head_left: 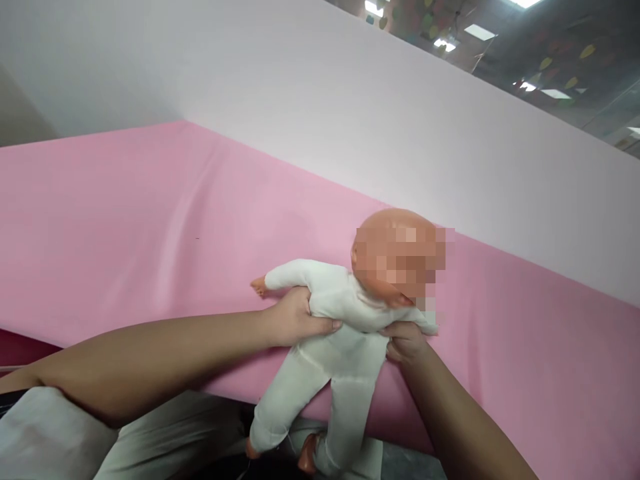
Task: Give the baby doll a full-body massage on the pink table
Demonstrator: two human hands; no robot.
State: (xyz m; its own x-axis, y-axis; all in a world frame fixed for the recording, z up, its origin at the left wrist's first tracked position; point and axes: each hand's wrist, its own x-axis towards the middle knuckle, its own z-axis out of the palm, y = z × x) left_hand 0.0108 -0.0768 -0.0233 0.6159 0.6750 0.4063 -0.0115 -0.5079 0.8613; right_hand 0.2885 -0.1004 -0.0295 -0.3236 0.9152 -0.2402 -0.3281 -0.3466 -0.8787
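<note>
A baby doll with a white cloth body and a bare plastic head lies face up, tilted, near the front edge of the pink padded surface. My left hand grips its torso under the arm on the left, thumb across the chest. On the other side, my right hand is closed on the torso below the other arm. The doll's legs hang over the edge, towards my lap. Its head leans to the right, and part of it is blurred out. Some of my fingers are hidden behind the doll's body.
The pink padded surface stretches to both sides, with soft creases. Behind it rises a plain white wall. Above the wall's slanting top edge, a glass pane shows ceiling lights and coloured leaf shapes.
</note>
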